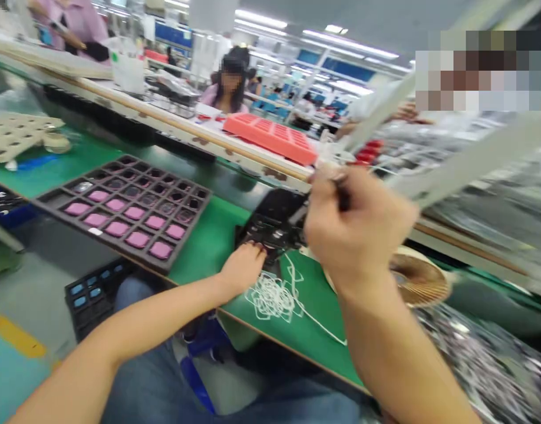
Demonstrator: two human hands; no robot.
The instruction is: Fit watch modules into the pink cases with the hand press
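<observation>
A black hand-press fixture (274,221) with metal parts stands on the green bench in front of me. My right hand (354,218) is raised, closed in a fist round the end of the fixture's lever (300,213). The grip itself is mostly hidden by the fingers. Low at the fixture's near left side, my left hand (244,268) has its fingers together and bent in at the work area. Anything between those fingertips is too small to make out. Just right of the left hand lies a loose tangle of thin white strip (273,297), one length trailing right.
Left of the fixture sits a black compartment tray (175,259) with pink pieces. A beige tray (18,138) lies farther left. Behind, an orange tray (270,135) rests on the raised rail. A round reel (418,277) and bagged parts (487,353) are at right. Co-workers sit opposite.
</observation>
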